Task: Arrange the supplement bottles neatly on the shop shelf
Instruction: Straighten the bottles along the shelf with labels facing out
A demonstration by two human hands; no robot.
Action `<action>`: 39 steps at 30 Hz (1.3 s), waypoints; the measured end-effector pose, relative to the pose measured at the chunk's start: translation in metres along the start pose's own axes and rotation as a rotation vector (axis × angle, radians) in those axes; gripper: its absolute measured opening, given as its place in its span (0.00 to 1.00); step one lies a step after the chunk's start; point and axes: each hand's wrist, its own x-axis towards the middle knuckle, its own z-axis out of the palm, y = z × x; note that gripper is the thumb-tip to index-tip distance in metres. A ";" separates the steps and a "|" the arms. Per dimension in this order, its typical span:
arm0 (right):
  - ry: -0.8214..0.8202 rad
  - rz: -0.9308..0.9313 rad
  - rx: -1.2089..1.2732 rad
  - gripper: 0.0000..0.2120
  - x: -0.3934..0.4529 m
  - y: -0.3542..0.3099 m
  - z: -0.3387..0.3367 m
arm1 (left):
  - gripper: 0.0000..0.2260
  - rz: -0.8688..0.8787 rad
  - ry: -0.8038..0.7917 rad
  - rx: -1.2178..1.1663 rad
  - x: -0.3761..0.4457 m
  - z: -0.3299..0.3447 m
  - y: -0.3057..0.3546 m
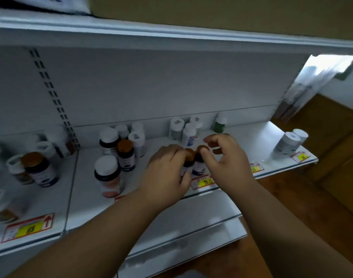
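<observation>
Left hand (167,169) fingers curl round a brown-capped bottle (188,160) at frame centre, gripping it. Right hand (225,157) pinches the cap of its twin bottle (199,163), touching alongside, other fingers loosely bent. Both stand at the white shelf (242,141) front edge, above a yellow price tag (204,182). More bottles (119,149) cluster left.

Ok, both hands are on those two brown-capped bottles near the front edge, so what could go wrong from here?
1. The two brown-capped bottles stand close to the shelf lip; a nudge from the left hand or right hand might tip one off the front.
2. They stand close together, so moving one could topple the other.
3. The left forearm passes near the white-capped bottle and might brush it.
</observation>
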 end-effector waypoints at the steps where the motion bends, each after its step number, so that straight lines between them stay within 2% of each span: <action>1: -0.011 0.012 0.002 0.08 0.003 0.010 -0.005 | 0.12 -0.009 0.003 -0.011 0.011 0.007 0.005; 5: -0.026 0.044 -0.019 0.10 0.029 0.056 -0.024 | 0.10 -0.016 -0.006 -0.024 0.047 0.037 0.028; 10: -0.050 -0.029 0.053 0.11 0.084 0.134 -0.031 | 0.18 -0.073 0.036 0.000 0.097 0.077 0.039; 14: -0.236 0.014 -0.070 0.19 0.148 0.207 -0.031 | 0.17 -0.226 0.113 -0.026 0.124 0.108 0.061; 18: -0.459 -0.018 -0.194 0.25 0.199 0.249 -0.015 | 0.17 -0.254 0.132 -0.002 0.145 0.135 0.090; 21: -0.554 -0.035 -0.234 0.24 0.209 0.263 0.002 | 0.16 -0.246 0.154 0.085 0.146 0.152 0.110; 27: -0.474 -0.130 -0.191 0.10 0.218 0.271 0.015 | 0.19 -0.352 0.006 0.125 0.144 0.177 0.124; 33: -0.505 -0.149 -0.096 0.22 0.194 0.274 -0.006 | 0.23 -0.512 -0.059 0.071 0.128 0.209 0.120; 36: -0.554 -0.180 -0.065 0.21 0.170 0.276 -0.028 | 0.29 -0.558 -0.069 0.140 0.120 0.229 0.118; 39: -0.630 -0.203 -0.079 0.18 0.151 0.271 -0.045 | 0.36 -0.616 -0.149 0.198 0.113 0.243 0.113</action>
